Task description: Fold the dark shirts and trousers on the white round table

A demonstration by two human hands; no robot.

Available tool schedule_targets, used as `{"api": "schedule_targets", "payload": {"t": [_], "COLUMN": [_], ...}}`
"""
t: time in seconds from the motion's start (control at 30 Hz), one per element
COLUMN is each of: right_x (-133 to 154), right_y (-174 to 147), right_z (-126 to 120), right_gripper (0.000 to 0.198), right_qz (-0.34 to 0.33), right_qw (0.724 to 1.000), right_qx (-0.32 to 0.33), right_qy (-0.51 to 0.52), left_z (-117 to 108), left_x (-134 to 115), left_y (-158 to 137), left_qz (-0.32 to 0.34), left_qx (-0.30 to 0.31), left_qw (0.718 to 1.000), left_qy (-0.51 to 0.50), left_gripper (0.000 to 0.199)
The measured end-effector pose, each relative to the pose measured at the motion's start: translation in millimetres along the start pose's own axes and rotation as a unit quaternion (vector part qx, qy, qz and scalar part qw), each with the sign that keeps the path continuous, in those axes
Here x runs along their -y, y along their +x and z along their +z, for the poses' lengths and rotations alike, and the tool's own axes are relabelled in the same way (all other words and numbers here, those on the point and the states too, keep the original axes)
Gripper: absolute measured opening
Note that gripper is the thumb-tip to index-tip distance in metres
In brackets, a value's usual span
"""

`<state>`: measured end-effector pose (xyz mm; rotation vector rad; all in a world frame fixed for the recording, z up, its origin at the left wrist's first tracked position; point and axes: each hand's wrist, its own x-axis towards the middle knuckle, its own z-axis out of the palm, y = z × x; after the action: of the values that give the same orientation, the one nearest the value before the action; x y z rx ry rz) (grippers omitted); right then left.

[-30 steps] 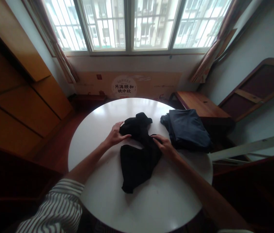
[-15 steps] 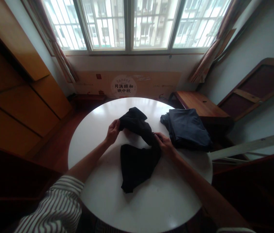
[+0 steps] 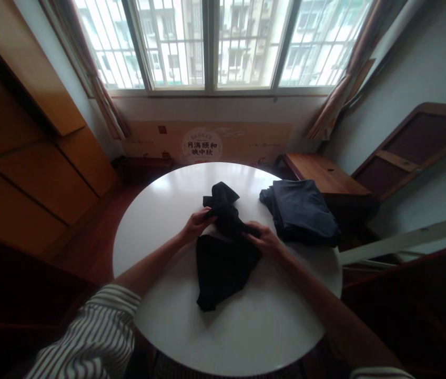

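Note:
A black garment lies bunched on the round white table, its lower part spread flat towards me and its upper part crumpled. My left hand grips the crumpled part from the left, thumb on top of the cloth. On the right side, my right hand pinches a rolled-looking edge of the same cloth. Which kind of garment it is cannot be made out. To the right of my right hand rests a stack of folded dark blue-grey clothes.
Behind the table at the right stands a brown wooden bench or low table. A wood-framed folded item leans on the right wall. Wooden cabinets line the left side, and a barred window spans the back wall.
My left hand has moved right and nearer to me, bringing the cloth's upper part inwards and bunching it. My right hand has shifted slightly downwards, still holding the cloth.

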<state>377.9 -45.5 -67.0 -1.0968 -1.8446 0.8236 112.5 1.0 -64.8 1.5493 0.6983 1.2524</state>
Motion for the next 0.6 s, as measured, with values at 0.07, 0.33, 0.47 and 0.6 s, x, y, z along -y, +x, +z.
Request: {"api": "schedule_targets", "payload": {"t": [0.07, 0.33, 0.47, 0.6], "right_x": [1, 11, 12, 10], "right_y": [-1, -3, -3, -2], "right_z": [0, 13, 14, 5], "right_gripper": [0.036, 0.041, 0.049, 0.076], "right_qz": [0.043, 0.129, 0.128, 0.062], "right_qw": [0.998, 0.963, 0.949, 0.969], "right_qx": [-0.015, -0.027, -0.043, 0.012], "right_qy": [0.05, 0.237, 0.284, 0.239], "left_z": [-1, -10, 3, 23], "left_x": [0, -14, -26, -39], "left_y": [1, 11, -5, -23], "left_qz": [-0.026, -0.06, -0.06, 0.025], "left_qx": [-0.058, -0.205, -0.028, 0.242], "left_qw": [0.993, 0.95, 0.989, 0.964], "left_qy": [-0.1, -0.227, -0.13, 0.104], "left_gripper": [0.036, 0.05, 0.051, 0.035]}}
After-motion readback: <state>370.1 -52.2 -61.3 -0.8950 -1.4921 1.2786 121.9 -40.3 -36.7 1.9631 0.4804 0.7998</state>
